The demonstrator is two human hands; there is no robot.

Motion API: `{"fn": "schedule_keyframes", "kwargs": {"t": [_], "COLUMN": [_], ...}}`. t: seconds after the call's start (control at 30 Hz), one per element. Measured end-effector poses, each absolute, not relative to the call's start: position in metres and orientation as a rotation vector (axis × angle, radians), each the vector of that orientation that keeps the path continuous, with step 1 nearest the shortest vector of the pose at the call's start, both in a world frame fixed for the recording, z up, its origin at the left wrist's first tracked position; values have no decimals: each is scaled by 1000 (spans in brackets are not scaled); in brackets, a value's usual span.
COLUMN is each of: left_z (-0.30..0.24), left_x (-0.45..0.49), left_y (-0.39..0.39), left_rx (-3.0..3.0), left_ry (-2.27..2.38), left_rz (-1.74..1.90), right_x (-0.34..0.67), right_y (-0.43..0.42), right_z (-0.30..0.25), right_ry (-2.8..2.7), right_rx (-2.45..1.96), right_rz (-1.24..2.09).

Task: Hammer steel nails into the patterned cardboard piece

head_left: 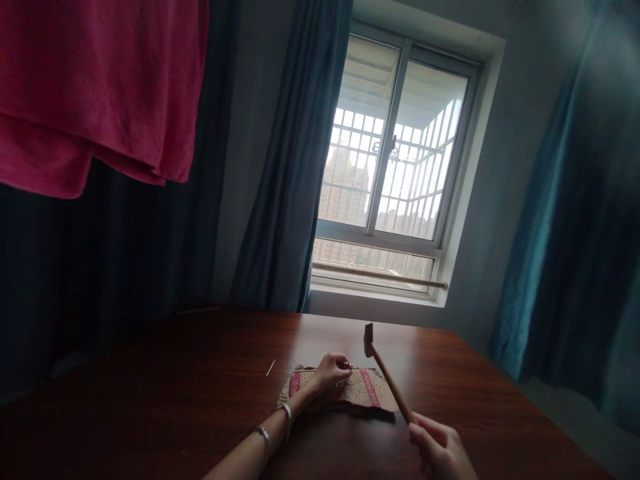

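Observation:
A flat beige piece [357, 395], speckled with small dots and crossed by red bands, lies on the wooden table. My left hand [331, 373] rests over its middle with the fingers pinched together. What they hold is too small to make out; a bit of red and shiny detail shows at the fingertips. My right hand [440, 445] grips a hammer [393, 385] by the lower end of its wooden handle. The hammer's head is raised above the far right edge of the beige piece, apart from it and from my left hand.
The brown wooden table [210, 393] stretches around the piece. A thin pale stick [271, 367] lies to its left. Beyond stand a barred window [385, 153] and blue curtains [295, 167]. A pink cloth [105, 87] hangs at the upper left.

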State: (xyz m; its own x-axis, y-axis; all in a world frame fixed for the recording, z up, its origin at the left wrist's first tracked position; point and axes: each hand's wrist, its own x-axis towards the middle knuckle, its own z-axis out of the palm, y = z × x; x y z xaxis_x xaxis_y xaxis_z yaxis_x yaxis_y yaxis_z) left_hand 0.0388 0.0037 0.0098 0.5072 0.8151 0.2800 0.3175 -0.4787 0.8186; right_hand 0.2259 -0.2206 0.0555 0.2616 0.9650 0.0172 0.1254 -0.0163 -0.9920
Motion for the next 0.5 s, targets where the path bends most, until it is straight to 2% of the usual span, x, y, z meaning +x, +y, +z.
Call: {"fn": "schedule_keyframes", "kwargs": {"t": [0.17, 0.5], "left_z": [16, 20], "left_x": [37, 34], "left_y": [-2, -6], "left_rx": [2025, 2053], "left_ry": [869, 854], "left_rz": [925, 963], "right_x": [256, 268], "right_y": [-216, -216], "right_z": [46, 34], "right_ry": [-1249, -1306], "right_rx": [-1710, -2015], "right_rz": [493, 198]}}
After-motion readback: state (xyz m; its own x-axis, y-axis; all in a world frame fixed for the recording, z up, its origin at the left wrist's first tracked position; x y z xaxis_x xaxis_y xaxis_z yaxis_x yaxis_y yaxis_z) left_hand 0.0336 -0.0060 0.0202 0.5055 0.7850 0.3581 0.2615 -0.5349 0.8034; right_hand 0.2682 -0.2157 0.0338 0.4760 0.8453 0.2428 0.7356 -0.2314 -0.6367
